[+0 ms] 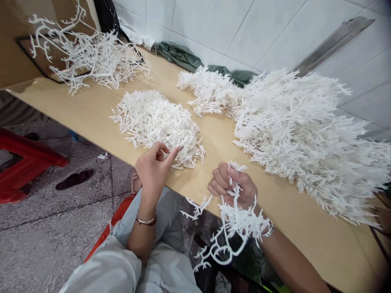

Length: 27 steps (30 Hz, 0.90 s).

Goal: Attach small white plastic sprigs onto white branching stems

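My right hand (233, 185) is closed in a fist around a bunch of white branched plastic sprigs (241, 221), which look like coral twigs. Part of the bunch sticks up past the thumb, and longer curved stems dangle below the fist over the table's front edge. Over the near side of a low heap of small white sprigs (155, 116) is my left hand (154, 162). Its thumb stretches toward the heap while the other fingers curl, with a gap between them. Nothing can be made out in the left hand.
A big mound of white sprigs (305, 126) covers the table's right side, joined to a smaller clump (210, 89). Longer bare white stems (97, 57) lie at the far left. Dark green cloth (180, 55) lies along the tiled wall. A red stool (27, 162) stands on the floor.
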Motion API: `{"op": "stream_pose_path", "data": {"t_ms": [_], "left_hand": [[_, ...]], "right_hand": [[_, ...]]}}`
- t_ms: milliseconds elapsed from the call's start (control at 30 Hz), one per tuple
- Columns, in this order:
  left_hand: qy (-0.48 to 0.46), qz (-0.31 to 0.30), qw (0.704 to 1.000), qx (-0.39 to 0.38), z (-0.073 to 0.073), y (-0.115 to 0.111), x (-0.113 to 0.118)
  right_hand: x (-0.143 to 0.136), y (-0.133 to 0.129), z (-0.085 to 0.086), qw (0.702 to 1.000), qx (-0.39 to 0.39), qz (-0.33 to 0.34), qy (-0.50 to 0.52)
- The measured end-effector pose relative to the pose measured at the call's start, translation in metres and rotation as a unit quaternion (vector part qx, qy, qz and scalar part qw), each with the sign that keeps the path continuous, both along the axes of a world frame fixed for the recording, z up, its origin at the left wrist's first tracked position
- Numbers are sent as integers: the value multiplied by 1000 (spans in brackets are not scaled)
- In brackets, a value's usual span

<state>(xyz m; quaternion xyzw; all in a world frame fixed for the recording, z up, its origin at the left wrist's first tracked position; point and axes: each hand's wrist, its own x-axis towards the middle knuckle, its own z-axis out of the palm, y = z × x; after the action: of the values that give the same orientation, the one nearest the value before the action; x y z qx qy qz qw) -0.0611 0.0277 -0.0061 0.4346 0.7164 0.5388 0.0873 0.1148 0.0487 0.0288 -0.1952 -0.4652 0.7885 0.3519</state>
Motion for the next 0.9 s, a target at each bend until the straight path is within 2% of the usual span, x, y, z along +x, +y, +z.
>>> {"op": "stream_pose_path", "data": {"t_ms": [67,100,167,267,300,367,467,600,800,900], "left_hand": [[-37,-5,998,58,3,-3,1],[-55,-32,994,86,5,-5,1],[-95,-158,976,116,10,-12,1],[-153,-396,898,114,19,-24,4],[-164,-447,872,110,21,-27,6],[-169,-507,839,98,25,-31,7],[-155,-539,823,89,26,-33,8],[-141,-528,832,95,23,-31,5],[-182,-475,855,103,20,-32,-2],[-178,-491,849,83,20,-31,-6]], "right_hand": [[-1,-1,2,1000,-3,-19,2],[-1,-2,2,1000,-4,-29,-1],[-1,-4,3,999,-5,-46,-14],[1,-7,4,996,-15,-79,-49],[1,-8,4,994,-21,-93,-60],[2,-8,5,990,-32,-119,-75],[1,-8,5,985,-39,-142,-90],[2,-4,3,985,-19,-149,-86],[7,2,8,990,62,-103,-68],[7,4,10,982,123,-123,-78]]}}
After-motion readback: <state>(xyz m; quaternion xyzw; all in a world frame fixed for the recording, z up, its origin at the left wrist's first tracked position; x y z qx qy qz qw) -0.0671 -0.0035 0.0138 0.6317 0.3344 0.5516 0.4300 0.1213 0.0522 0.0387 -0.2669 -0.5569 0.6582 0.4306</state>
